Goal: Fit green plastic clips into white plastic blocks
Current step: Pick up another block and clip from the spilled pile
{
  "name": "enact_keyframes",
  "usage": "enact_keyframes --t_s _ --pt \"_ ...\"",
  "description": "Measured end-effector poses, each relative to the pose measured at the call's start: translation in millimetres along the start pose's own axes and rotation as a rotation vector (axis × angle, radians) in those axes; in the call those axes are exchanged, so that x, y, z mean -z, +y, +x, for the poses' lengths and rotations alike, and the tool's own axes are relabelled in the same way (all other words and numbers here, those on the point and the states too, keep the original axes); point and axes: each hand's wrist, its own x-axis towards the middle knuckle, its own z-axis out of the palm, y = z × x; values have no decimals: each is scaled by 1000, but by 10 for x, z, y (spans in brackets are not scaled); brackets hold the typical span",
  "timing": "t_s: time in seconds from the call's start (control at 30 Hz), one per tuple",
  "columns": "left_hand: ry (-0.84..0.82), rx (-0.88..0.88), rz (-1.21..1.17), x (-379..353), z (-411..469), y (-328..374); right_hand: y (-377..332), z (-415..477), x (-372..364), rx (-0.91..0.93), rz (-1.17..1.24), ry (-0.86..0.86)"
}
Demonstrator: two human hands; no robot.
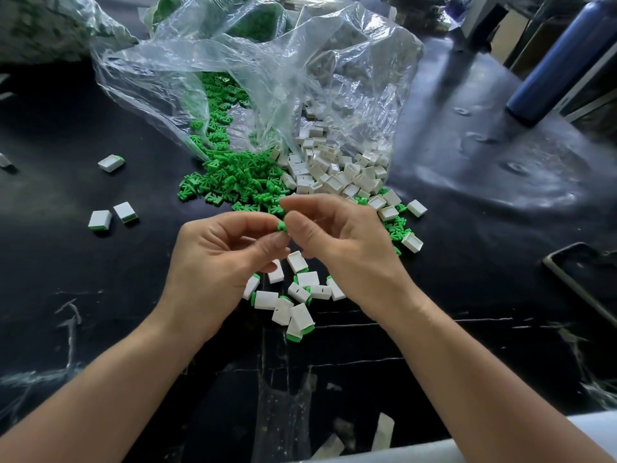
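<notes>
**Q:** Where are the hands, and what do they hold?

**A:** Both are raised over the middle of a black table (467, 168). The left hand (220, 262) and right hand (337, 242) meet fingertip to fingertip, fingers curled. Between them they pinch one small green clip (282, 226), and only a corner of it shows. I cannot tell whether a white block is hidden in either palm.

**Q:** Where are the loose parts?

**A:** Just beyond the hands, a crumpled clear plastic bag (267, 78) lies open towards the person. A pile of green clips (230, 175) spills from its left side and a pile of white blocks (334, 172) from its right. The two piles touch in the middle.

**Q:** Are any pieces finished?

**A:** Yes. Directly below the hands lies a cluster of assembled pieces (293, 302), white blocks each with a green edge showing. Three more lie well apart on the left: a pair of blocks (100, 220) side by side, and a single block (112, 163) farther back.

**Q:** Is there anything else?

**A:** A dark blue bottle (561, 58) stands at the far right. A dark flat object with a pale rim (584, 279) lies at the right edge.
</notes>
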Motion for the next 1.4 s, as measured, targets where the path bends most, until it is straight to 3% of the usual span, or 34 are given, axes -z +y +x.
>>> enact_keyframes --t_s 0.13,0.33,0.53,0.73,1.13,1.4 --pt "-20 -117 42 3 -15 -15 -38 -2 -2 -277 168 -211" --pt "-59 -210 97 27 -7 -34 -91 -21 -27 -330 238 -361" --pt "-99 -226 56 -4 -32 -10 -112 -49 -48 -278 286 -357" --pt "-155 -258 48 -12 -16 -9 -133 -62 -11 -282 160 -331" --pt "-86 -378 238 32 -13 -21 -141 -75 -12 -264 214 -317" --pt "-90 -365 176 37 -58 -39 -95 -96 -102 -233 231 -251"
